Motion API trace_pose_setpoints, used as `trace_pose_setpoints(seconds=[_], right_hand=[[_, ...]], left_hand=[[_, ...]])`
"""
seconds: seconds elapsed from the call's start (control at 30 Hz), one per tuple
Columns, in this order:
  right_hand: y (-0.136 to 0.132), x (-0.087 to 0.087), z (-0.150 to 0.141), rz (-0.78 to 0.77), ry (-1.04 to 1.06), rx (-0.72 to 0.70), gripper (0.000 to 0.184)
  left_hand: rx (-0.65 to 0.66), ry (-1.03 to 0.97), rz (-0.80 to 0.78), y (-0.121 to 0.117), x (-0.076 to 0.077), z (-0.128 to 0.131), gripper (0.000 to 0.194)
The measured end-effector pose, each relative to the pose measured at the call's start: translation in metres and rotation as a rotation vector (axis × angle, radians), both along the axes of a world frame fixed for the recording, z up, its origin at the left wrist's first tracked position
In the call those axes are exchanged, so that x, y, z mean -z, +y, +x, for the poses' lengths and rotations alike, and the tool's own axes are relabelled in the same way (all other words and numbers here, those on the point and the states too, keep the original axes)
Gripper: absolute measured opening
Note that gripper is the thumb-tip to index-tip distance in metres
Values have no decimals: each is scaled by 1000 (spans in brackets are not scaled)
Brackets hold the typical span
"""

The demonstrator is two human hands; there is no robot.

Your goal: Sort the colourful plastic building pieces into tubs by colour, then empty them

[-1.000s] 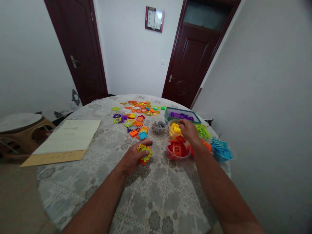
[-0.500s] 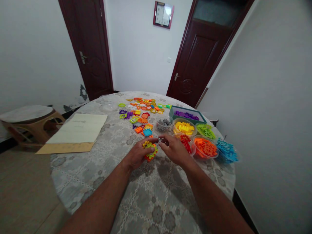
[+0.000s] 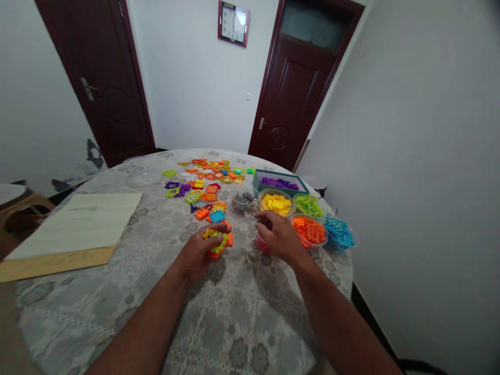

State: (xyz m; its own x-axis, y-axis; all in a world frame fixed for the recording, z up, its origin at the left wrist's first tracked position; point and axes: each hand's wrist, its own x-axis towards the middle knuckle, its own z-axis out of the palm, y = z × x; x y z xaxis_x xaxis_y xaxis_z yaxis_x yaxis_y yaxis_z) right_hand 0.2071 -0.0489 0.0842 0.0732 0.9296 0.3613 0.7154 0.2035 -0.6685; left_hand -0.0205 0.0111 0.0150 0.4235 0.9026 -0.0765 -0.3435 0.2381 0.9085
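Note:
My left hand [image 3: 197, 252] rests on the round table [image 3: 242, 323] with its fingers wrapped round a small build of yellow, green and orange interlocking plastic pieces [image 3: 217, 242]. My right hand [image 3: 279, 235] hovers just right of it, over the clear bowl of red pieces [image 3: 260, 245], fingers curled; whether they hold anything is hidden. A spread of loose coloured pieces [image 3: 207, 182] lies beyond the left hand.
Bowls of grey [image 3: 244, 199], yellow [image 3: 276, 203], green [image 3: 308, 205], orange [image 3: 309, 229] and blue pieces [image 3: 339, 232] sit at the right, behind them a teal box of purple pieces [image 3: 278, 183]. A cream sheet on cardboard [image 3: 68, 226] lies left. Two dark doors stand behind.
My right hand left the yellow bowl, came to the build beside the left hand, then drew back a little over the red bowl. The left hand kept its hold.

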Motion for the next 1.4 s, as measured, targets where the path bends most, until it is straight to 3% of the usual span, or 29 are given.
trace_pose_setpoints(seconds=[0.13, 0.3, 0.4, 0.5, 0.6, 0.73, 0.93, 1.03, 1.23, 1.4], right_hand=[[23, -4, 28, 27, -75, 42, 27], [88, -10, 46, 96, -172, 222, 28], [121, -13, 45, 115, -230, 282, 33], [134, -15, 42, 101, -285, 255, 34], [126, -17, 39, 97, -298, 232, 32], [94, -19, 34, 85, -220, 158, 28], [34, -13, 8, -104, -111, -151, 29], [11, -2, -13, -117, -96, -286, 33], [1, 22, -37, -35, -31, -359, 28], [-2, 21, -39, -87, -16, -361, 32]], left_hand=[[-17, -14, -124, 2, 2, 2, 46], [33, -136, -290, 0, 0, 0, 52], [55, -203, -295, -2, -1, -2, 59], [68, -219, -252, -2, 0, -3, 65], [72, -209, -222, -2, 1, -2, 68], [69, -215, -214, -4, -1, -1, 65], [125, -244, -207, -6, -3, 0, 65], [145, -255, -188, -6, -1, 0, 64], [130, -223, -160, -5, 0, 0, 63], [141, -149, -126, -4, 0, 0, 68]])
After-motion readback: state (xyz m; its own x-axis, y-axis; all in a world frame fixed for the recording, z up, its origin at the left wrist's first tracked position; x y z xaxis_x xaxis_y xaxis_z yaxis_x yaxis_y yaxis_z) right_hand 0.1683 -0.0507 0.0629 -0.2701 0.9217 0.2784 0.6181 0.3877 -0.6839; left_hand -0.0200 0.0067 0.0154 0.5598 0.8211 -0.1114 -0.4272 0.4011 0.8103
